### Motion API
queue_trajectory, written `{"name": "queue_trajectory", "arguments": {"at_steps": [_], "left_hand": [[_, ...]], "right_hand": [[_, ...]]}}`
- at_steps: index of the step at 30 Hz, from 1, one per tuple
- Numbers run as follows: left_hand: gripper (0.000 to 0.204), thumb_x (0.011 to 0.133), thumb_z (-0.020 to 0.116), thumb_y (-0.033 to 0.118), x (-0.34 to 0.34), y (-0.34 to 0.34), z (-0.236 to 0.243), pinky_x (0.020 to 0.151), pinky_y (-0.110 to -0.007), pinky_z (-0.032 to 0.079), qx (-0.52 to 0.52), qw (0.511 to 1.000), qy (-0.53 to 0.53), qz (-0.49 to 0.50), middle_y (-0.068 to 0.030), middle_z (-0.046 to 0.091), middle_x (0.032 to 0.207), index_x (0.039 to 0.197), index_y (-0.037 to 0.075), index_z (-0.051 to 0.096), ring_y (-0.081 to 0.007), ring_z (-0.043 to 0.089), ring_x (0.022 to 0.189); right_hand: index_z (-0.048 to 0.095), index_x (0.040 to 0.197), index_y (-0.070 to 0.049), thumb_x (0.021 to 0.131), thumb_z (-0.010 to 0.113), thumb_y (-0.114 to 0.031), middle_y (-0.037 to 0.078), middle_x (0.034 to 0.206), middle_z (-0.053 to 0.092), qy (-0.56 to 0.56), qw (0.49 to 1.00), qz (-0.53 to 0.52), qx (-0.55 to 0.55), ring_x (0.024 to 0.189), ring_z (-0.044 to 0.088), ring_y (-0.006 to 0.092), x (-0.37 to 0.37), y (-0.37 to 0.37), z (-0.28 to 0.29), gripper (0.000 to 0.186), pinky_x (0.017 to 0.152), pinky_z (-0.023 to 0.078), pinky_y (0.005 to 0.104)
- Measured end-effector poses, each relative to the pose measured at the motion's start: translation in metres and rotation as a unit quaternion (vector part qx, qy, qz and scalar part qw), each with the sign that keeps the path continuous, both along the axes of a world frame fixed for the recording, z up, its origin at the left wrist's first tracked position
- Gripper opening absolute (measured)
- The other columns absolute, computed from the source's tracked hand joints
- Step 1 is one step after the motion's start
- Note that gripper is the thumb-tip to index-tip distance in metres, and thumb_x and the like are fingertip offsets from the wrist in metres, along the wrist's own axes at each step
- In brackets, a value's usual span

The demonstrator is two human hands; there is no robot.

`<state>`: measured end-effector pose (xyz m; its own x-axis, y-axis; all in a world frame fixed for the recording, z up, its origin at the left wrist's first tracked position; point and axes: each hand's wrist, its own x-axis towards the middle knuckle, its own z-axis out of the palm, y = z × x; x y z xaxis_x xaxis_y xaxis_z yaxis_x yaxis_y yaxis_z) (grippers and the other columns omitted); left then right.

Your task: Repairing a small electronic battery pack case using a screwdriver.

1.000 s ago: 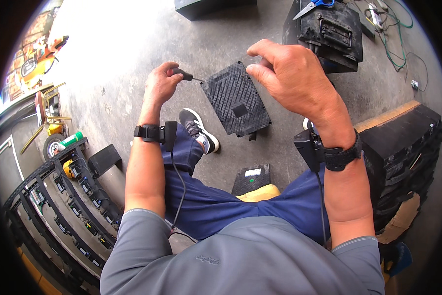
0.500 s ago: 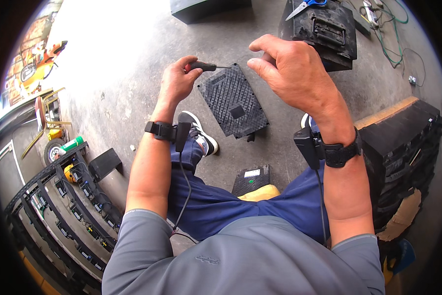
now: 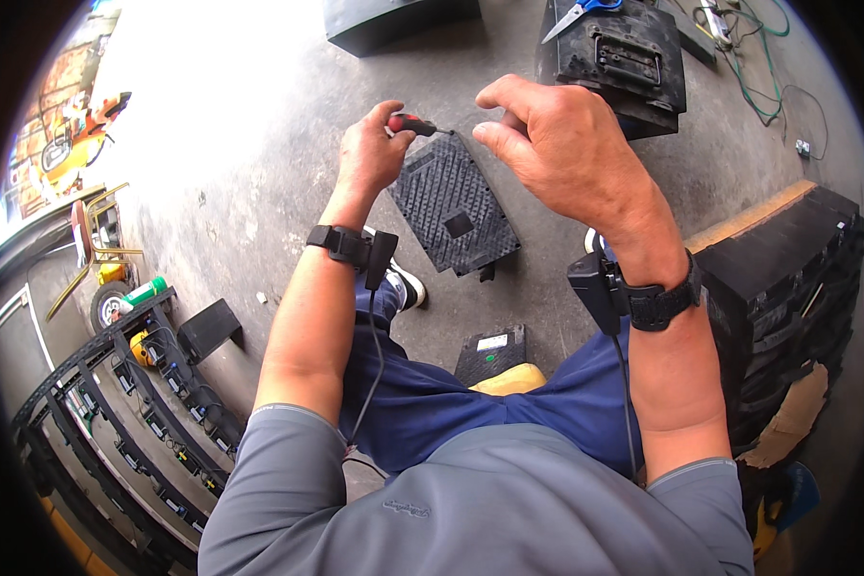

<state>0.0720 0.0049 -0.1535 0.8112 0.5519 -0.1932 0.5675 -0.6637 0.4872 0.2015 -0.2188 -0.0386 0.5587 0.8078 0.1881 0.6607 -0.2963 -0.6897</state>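
Observation:
My left hand grips a screwdriver by its red and black handle. Its short visible shaft points right, with the tip at the upper corner of a ribbed black plastic cover on the floor between my feet. A small square patch sits on that cover, and a tab sticks out at its near end. Right of the cover hovers my right hand, its thumb and forefinger apart with nothing visible between them. The other fingers curl under, mostly hidden by the back of the hand.
A black case with a handle at far right carries blue-handled scissors. A dark box stands at the far side. Black stacked cases flank my right; a black rack lies left. Green cable runs along the floor.
My left hand has shifted right and slightly nearer with the screwdriver, whose handle now slants down to the right. My right hand has moved a little to the left.

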Motion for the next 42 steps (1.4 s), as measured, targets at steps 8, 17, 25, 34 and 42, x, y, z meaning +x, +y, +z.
{"name": "queue_trajectory", "arguments": {"at_steps": [8, 17, 25, 34, 42], "left_hand": [[0.039, 0.09, 0.071, 0.016, 0.007, 0.0, 0.018, 0.083, -0.034, 0.056, -0.057, 0.994, -0.089, 0.017, -0.0151, 0.073, 0.114, 0.126, 0.003, 0.065, -0.0215, 0.073, 0.092], [0.027, 0.08, 0.076, 0.002, -0.018, -0.08, 0.139, 0.078, -0.034, 0.056, -0.091, 0.927, -0.332, -0.149, -0.0143, 0.07, 0.091, 0.107, 0.005, 0.07, -0.0268, 0.07, 0.081], [0.025, 0.086, 0.073, 0.021, -0.061, -0.109, 0.114, 0.079, -0.042, 0.056, -0.141, 0.92, -0.276, -0.238, -0.0152, 0.068, 0.096, 0.106, 0.007, 0.068, -0.0359, 0.068, 0.091], [0.026, 0.089, 0.069, 0.023, -0.045, -0.12, 0.131, 0.075, -0.044, 0.055, -0.175, 0.91, -0.279, -0.25, -0.0132, 0.066, 0.095, 0.108, 0.006, 0.065, -0.0348, 0.068, 0.091], [0.018, 0.084, 0.07, 0.018, -0.022, -0.135, 0.125, 0.07, -0.045, 0.054, -0.177, 0.873, -0.387, -0.236, -0.0127, 0.063, 0.086, 0.091, 0.005, 0.06, -0.0336, 0.067, 0.083]], "right_hand": [[0.07, 0.103, -0.005, 0.091, 0.069, -0.024, 0.02, 0.085, 0.073, 0.021, 0.999, -0.006, -0.049, 0.083, 0.073, 0.0364, 0.005, 0.0, 0.0, 0.023, 0.077, 0.058, 0.0434], [0.064, 0.114, -0.009, 0.088, 0.064, -0.013, 0.02, 0.113, 0.067, -0.042, 0.997, 0.053, -0.044, 0.105, 0.064, 0.0407, 0.005, 0.046, -0.07, 0.026, 0.086, 0.053, 0.0506], [0.06, 0.13, -0.016, 0.09, 0.052, -0.003, 0.015, 0.152, 0.045, -0.078, 0.977, 0.125, -0.152, 0.132, 0.048, 0.0416, -0.05, 0.063, -0.155, 0.044, 0.104, 0.046, 0.0515], [0.06, 0.122, -0.011, 0.093, 0.064, -0.03, 0.016, 0.125, 0.066, -0.042, 0.913, 0.0, -0.407, 0.113, 0.064, 0.039, -0.024, 0.097, -0.101, 0.035, 0.093, 0.051, 0.0494], [0.048, 0.14, -0.016, 0.085, 0.075, -0.027, 0.018, 0.121, 0.067, -0.008, 0.935, 0.122, -0.334, 0.113, 0.063, 0.0409, -0.019, 0.083, -0.135, 0.063, 0.096, 0.05, 0.0489]]}}
